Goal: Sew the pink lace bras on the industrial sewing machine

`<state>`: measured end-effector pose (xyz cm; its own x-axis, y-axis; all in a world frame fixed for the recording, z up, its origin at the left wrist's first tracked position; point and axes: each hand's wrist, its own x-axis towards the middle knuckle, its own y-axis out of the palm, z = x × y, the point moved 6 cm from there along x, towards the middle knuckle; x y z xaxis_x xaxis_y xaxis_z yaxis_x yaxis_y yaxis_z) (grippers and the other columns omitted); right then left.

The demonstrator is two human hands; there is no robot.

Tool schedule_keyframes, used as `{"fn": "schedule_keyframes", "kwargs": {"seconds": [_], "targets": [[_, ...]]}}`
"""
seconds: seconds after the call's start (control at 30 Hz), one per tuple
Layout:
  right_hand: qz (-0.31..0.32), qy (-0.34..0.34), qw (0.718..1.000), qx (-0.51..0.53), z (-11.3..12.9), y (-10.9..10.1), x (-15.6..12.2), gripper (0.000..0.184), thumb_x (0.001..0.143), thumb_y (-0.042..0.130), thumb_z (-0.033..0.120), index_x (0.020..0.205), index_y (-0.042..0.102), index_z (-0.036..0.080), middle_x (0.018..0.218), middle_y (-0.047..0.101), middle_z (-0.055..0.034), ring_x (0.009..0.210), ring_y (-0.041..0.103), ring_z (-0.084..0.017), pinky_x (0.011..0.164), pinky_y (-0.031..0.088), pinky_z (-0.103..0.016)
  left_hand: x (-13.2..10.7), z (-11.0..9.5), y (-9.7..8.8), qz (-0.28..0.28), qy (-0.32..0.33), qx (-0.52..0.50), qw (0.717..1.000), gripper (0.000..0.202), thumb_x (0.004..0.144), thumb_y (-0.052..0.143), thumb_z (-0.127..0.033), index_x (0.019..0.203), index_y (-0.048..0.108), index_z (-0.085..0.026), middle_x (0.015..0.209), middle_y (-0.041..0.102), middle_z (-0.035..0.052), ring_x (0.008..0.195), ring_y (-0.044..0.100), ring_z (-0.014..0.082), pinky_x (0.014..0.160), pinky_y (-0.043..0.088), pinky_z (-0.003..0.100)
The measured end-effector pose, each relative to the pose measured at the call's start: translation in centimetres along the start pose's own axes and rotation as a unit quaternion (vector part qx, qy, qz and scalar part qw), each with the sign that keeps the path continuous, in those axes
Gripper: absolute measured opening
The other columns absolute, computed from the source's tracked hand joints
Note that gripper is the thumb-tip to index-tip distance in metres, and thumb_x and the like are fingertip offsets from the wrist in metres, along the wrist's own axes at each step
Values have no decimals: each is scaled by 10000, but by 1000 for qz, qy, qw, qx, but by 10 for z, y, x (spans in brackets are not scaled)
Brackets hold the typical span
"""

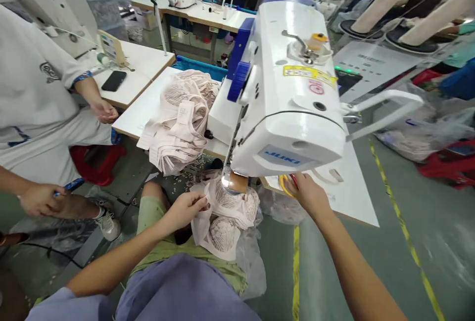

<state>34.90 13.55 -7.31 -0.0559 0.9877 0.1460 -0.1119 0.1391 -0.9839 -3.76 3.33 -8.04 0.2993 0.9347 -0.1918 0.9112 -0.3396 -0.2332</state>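
Observation:
My left hand [189,208] is closed, pinching the edge of a pale pink lace bra [224,234] that hangs over my lap below the sewing machine's needle area. Part of the bra lies under the head of the white sewing machine [289,128]. At the table edge to the right, my right hand [309,192] is wrapped round scissors [286,185] with yellow and red handles; their blades are hidden. A stack of similar bras [180,123] is heaped on the table left of the machine.
A person in white sits at left, one hand [104,111] near a table holding a phone [114,81]. Red stools [98,162] stand on both sides. Thread cones [382,4] rise at back right. A plastic bag [252,261] hangs below the bra.

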Motion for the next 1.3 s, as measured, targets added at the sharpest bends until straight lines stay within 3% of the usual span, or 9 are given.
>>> {"fn": "schedule_keyframes", "kwargs": {"seconds": [0.13,0.23,0.3,0.4,0.57,0.73,0.93,1.1,1.3], "targets": [[-55,-14,987,149,42,-2,-92,391,913,562,451,1208,634,203,963,681,-110,735,641,-227,623,496,-328,1,12,-2,16,-44,-136,990,427,916,569,-568,866,663,-155,812,671,53,678,555,151,633,426,260],[-19,-78,969,233,101,-3,-149,395,865,634,403,1218,608,225,1093,661,-120,724,625,-202,630,550,-338,4,17,2,29,-66,-204,976,404,883,638,-558,885,674,-156,835,677,58,687,561,143,635,439,256],[-7,-111,960,257,138,-4,-168,386,861,652,346,1226,593,235,1141,647,-119,721,616,-183,644,568,-337,5,15,5,35,-69,-222,972,385,879,659,-541,898,686,-158,851,688,58,704,581,142,651,455,257],[-37,-119,958,259,171,-5,-170,360,879,654,330,1221,593,233,1114,644,-108,703,607,-170,649,572,-338,3,9,9,47,-62,-207,975,373,912,629,-526,955,705,-163,887,704,61,759,617,158,705,489,277],[-48,-141,956,254,192,1,-146,377,889,665,346,1237,596,218,1153,655,-119,858,663,-227,724,586,-377,-4,-2,12,72,-35,-125,989,310,969,534,-434,993,703,-174,939,709,61,863,641,193,819,519,320],[-5,-146,939,311,191,13,-145,342,924,658,311,1254,602,240,1166,681,-96,904,683,-211,719,581,-335,-4,-7,9,37,2,-56,998,195,923,474,-254,900,651,-176,862,644,27,827,588,170,784,495,289],[0,-84,915,396,171,18,-165,353,874,674,233,1219,615,274,980,648,-37,645,574,-126,557,502,-256,-3,-15,1,39,0,-45,998,336,996,465,-449,831,569,-175,724,517,-19,644,448,116,591,365,232],[-3,-94,909,407,181,17,-165,474,781,712,230,1236,582,249,1051,614,-68,687,550,-141,594,512,-285,-1,-16,1,55,19,-41,997,345,1007,477,-450,843,591,-169,763,585,-7,668,493,110,622,390,225],[2,-100,906,412,193,18,-153,442,799,708,240,1229,605,253,1081,647,-73,760,605,-170,656,546,-308,1,-16,2,55,29,1,998,297,998,483,-397,901,634,-161,781,634,8,692,539,123,632,432,228]]}}
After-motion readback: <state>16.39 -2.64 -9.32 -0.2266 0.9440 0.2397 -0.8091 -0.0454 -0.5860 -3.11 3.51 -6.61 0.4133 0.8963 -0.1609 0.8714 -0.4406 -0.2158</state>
